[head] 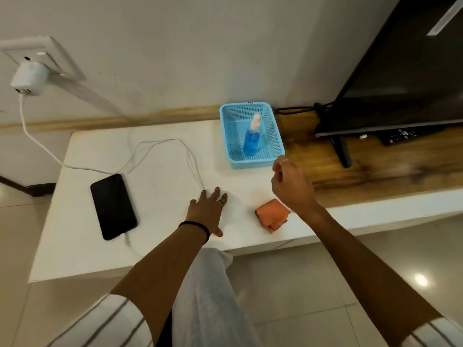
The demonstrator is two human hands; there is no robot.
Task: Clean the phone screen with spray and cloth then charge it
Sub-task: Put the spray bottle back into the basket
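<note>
Phone (pixel 113 206) lies screen up on the white table (pixel 160 246), left of centre, with the white cable (pixel 160 149) plugged into its near end. The cable runs back to a charger (pixel 29 78) seated in the wall socket (pixel 50 56). Left hand (pixel 208 213) rests flat on the table, fingers (pixel 217 194) spread, holding nothing. Right hand (pixel 292 184) is raised above the table just in front of the blue basket (pixel 274 136), loosely curled and empty. Spray bottle (pixel 253 139) stands upright inside the basket. Folded orange cloth (pixel 272 214) lies on the table below the right wrist.
</note>
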